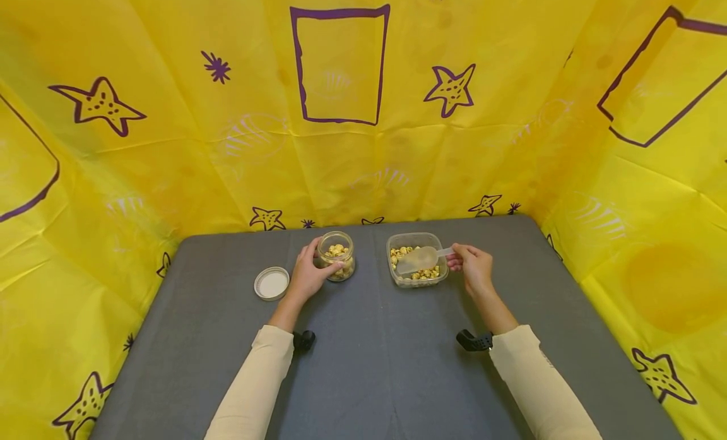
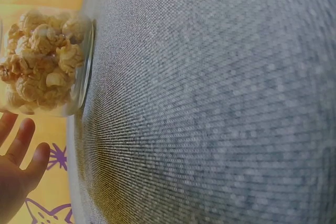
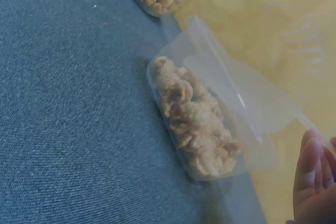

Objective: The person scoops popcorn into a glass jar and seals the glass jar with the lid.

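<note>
A clear glass jar [image 1: 341, 267] partly filled with popcorn [image 2: 44, 61] stands upright without its lid. My left hand [image 1: 311, 271] holds it from the left, with the thumb across the near side and the fingers at the far left. My right hand [image 1: 474, 266] pinches the handle of a translucent plastic scoop [image 1: 419, 259]. The scoop lies tilted over a clear square plastic container [image 1: 416, 283], which holds more popcorn [image 3: 197, 124]. Whether any popcorn is in the scoop I cannot tell.
To the left of the jar a round lid [image 1: 272, 284] with a white inside lies on the grey cloth-covered table [image 1: 363, 364]. Yellow patterned fabric [image 1: 341, 175] hangs behind and on both sides. Dark straps [image 1: 474, 341] circle the wrists.
</note>
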`<state>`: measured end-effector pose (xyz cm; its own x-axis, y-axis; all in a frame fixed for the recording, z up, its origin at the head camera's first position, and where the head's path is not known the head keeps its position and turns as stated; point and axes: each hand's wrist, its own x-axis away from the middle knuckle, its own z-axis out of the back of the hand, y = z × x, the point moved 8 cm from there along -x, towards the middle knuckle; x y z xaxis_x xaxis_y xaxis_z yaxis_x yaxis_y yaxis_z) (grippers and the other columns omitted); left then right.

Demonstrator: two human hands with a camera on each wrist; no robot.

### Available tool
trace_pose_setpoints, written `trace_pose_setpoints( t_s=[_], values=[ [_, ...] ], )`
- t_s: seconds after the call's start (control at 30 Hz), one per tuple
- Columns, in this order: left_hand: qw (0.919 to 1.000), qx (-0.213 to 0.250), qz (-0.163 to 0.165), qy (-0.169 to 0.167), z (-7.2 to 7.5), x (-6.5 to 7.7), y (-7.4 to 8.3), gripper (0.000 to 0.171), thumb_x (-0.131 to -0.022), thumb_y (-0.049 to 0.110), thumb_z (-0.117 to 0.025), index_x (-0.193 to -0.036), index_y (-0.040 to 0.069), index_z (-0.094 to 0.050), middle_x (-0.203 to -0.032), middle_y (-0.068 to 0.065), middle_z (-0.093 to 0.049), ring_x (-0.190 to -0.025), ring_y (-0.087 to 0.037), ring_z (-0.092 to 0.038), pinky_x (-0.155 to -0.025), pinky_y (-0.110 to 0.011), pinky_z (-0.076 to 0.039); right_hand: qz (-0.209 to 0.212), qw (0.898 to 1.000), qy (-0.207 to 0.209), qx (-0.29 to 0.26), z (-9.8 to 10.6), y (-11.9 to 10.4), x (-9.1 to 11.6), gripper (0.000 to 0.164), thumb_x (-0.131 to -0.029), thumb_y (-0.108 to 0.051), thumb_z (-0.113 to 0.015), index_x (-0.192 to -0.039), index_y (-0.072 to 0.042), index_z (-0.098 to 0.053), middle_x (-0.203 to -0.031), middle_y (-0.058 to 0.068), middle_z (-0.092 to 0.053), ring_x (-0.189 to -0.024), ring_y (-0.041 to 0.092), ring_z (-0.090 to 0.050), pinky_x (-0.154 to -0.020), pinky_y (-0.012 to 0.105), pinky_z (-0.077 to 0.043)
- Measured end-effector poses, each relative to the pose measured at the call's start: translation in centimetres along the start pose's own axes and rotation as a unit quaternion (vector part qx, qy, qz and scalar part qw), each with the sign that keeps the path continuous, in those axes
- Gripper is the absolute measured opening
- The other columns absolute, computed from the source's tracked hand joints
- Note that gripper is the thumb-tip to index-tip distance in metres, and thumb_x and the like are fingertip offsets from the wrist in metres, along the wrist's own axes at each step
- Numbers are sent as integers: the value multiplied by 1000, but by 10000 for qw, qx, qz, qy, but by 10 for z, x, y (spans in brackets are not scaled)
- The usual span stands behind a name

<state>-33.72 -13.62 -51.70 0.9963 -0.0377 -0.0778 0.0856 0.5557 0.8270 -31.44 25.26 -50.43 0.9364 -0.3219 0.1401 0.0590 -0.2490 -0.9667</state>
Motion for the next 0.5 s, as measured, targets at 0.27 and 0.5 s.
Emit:
trace_pose_setpoints(
  t_s=[0.27, 0.5],
  values=[
    [10000, -14, -21, 28, 0, 0, 0, 84, -78, 50, -77, -148, 25, -37, -134, -13, -46, -119, -32, -48, -97, -54, -43, -77, 9999, 23, 111, 3, 9, 1, 21, -96, -6, -58, -98, 14, -61, -57, -1, -65, -45, 8, -59, -45, 19, -49],
    [10000, -47, -46, 57, 1, 1, 2, 85, -78, 50, -77, -148, 23, -37, -134, -14, -47, -118, -33, -48, -97, -54, -43, -195, 9992, 69, 334, 6, 19, -1, 14, -94, -6, -62, -89, 6, -66, -56, -2, -65, -44, 7, -58, -44, 18, -48]
  ],
)
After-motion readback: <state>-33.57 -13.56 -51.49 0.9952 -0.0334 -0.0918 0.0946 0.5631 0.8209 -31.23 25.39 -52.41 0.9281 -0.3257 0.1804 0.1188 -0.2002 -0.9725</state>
